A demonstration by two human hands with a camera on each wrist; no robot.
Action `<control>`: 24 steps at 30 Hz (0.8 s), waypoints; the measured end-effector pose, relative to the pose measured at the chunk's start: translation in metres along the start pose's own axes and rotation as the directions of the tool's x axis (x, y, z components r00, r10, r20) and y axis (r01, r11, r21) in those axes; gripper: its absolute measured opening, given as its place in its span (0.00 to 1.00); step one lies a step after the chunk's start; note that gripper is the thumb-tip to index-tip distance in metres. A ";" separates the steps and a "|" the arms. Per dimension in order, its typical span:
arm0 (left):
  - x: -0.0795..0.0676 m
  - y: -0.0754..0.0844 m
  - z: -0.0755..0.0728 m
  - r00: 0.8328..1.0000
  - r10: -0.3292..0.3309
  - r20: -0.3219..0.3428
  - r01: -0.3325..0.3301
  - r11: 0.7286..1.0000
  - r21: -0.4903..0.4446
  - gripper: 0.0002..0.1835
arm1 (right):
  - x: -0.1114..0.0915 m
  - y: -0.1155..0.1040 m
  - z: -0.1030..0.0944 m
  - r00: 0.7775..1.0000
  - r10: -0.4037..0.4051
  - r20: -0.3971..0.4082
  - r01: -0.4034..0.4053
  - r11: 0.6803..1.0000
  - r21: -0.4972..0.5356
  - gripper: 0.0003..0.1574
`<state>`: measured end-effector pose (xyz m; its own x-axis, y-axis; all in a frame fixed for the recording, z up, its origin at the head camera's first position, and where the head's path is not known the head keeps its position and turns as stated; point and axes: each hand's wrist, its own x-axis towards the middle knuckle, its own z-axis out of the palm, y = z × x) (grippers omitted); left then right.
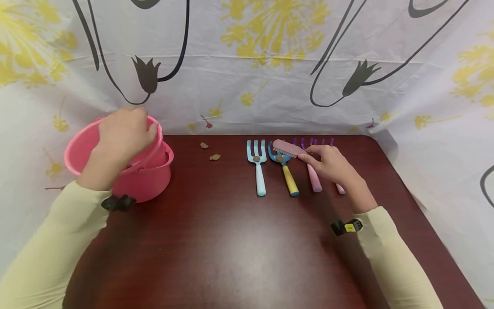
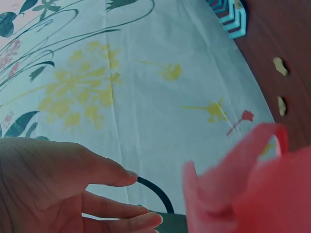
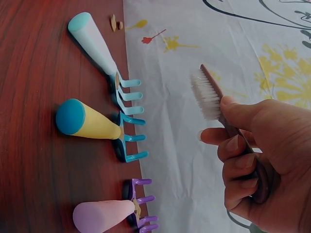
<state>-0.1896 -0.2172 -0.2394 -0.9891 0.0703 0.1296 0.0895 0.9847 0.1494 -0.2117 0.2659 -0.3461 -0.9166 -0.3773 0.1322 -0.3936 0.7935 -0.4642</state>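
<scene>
The right hand (image 1: 328,163) is clamped on a small pink-backed brush (image 1: 287,147), fingers curled round its handle and thumb pressed along the neck, with the white bristles clear of the fingers. In the head view the brush overlaps the tines of a blue hand fork with a yellow handle (image 1: 290,180). Left of that fork lies a light blue hand fork (image 1: 260,178), and to its right two purple-tined hand forks with pink handles (image 1: 314,178), the farther one partly hidden by the right hand. Brown scraps sit where tines meet handle on at least three forks. The left hand (image 1: 123,133) is well apart from the right, over a pink bucket (image 1: 144,182) at the far left of the dark red-brown desk (image 1: 231,240); its thumb and fingers stand apart with nothing between them, though whether it touches the rim I cannot tell. Two brown pieces (image 1: 215,157) lie between bucket and forks. Behind the desk hangs a white cloth (image 1: 231,98) printed with yellow and dark flowers.
</scene>
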 end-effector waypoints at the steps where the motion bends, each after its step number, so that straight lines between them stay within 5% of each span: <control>1: 0.000 0.003 0.000 1.000 0.002 -0.009 -0.002 1.000 -0.005 0.17 | 0.000 0.000 0.000 1.000 0.001 0.000 -0.001 1.000 0.001 0.23; 14: 0.005 0.053 0.016 0.997 0.063 -0.037 -0.064 0.997 -0.043 0.15 | 0.000 0.002 0.001 1.000 -0.018 -0.010 0.018 1.000 0.002 0.21; 24: 0.006 0.083 0.050 0.993 0.119 0.000 -0.119 0.991 -0.066 0.15 | 0.000 0.004 0.001 1.000 -0.001 -0.014 0.001 1.000 0.005 0.22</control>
<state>-0.1943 -0.1271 -0.2756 -0.9715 0.1869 0.1460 0.2138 0.9567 0.1974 -0.2132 0.2680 -0.3489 -0.9172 -0.3711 0.1449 -0.3940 0.7909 -0.4682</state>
